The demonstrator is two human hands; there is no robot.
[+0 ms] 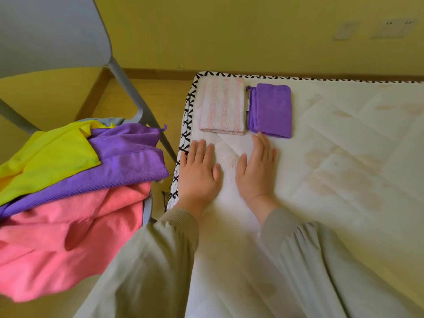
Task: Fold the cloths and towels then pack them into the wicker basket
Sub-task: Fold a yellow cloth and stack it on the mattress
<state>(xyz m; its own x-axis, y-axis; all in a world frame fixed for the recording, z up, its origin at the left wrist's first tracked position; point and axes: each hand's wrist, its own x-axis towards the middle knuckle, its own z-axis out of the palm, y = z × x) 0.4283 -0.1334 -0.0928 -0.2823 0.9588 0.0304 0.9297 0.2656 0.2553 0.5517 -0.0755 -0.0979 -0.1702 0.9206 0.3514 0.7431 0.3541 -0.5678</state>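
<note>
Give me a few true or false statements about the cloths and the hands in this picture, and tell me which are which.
1. A striped towel and a folded purple cloth lie side by side on the mattress. True.
2. The striped towel lies to the right of the folded purple cloth. False: it lies to its left, nearer the mattress corner.
3. The left hand and the right hand both lie flat, fingers straight. True.
4. The right hand grips a cloth from the loose pile. False: it holds nothing; the yellow cloth lies untouched on top of that pile.
</note>
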